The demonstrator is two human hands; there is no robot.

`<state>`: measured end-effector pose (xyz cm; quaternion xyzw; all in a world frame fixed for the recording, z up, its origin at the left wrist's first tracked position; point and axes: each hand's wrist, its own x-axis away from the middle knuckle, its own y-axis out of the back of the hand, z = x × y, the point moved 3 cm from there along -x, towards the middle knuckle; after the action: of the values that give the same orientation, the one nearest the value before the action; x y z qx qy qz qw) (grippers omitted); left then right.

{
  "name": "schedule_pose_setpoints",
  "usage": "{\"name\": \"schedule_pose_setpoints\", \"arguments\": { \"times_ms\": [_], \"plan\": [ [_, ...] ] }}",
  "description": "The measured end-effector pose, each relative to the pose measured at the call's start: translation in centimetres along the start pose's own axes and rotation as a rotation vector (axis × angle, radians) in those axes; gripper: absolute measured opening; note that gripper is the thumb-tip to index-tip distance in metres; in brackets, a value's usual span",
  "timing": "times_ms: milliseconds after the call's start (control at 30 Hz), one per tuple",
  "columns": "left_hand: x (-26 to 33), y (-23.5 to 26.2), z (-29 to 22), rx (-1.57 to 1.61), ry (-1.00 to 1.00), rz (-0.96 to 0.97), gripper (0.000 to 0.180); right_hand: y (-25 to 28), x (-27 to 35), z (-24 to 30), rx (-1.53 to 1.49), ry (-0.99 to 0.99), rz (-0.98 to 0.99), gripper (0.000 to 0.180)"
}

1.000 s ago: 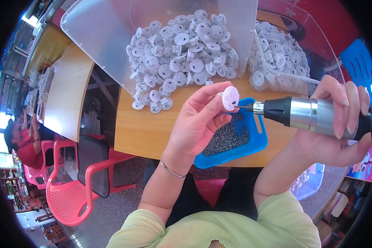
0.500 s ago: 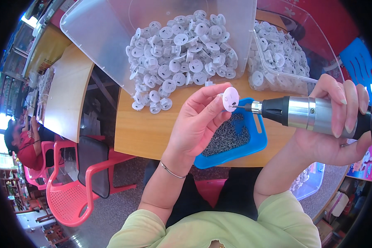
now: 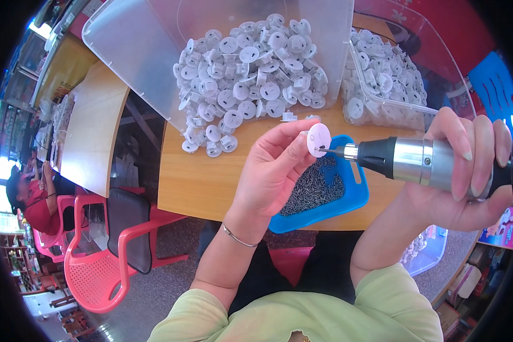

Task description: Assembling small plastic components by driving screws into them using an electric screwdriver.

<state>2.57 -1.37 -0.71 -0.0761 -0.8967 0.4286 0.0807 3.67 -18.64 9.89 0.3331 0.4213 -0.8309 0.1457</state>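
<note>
our left hand (image 3: 272,170) pinches a white disc (image 3: 318,138); our right hand (image 3: 467,164) grips the driver (image 3: 407,159). seemingly screwing, we next need steady alignment.

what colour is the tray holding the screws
The tray is bright blue, seen best in the head view.

White disc-topped piece (image 3: 319,135): lowered slightly. Powered screwdriver (image 3: 422,159): likewise lowered slightly; its bit (image 3: 330,150) carried a little leftward.
</note>
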Motion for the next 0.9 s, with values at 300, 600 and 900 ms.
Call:
{"name": "schedule_pose_setpoints", "arguments": {
  "times_ms": [300, 600, 900],
  "plan": [
    [0.06, -0.11, 0.11, 0.042, -0.002, 0.028, 0.023, -0.12, 0.08, -0.07, -0.02, 0.004, 0.03, 0.033],
    [0.03, 0.07, 0.17, 0.066, 0.019, 0.07, 0.022, -0.23, -0.01, -0.21, -0.06, -0.004, 0.067, 0.035],
    [0.03, 0.01, 0.17, 0.017, 0.027, 0.057, 0.022, 0.11, -0.15, -0.21, -0.1, -0.04, 0.13, 0.033]
  ]
}}
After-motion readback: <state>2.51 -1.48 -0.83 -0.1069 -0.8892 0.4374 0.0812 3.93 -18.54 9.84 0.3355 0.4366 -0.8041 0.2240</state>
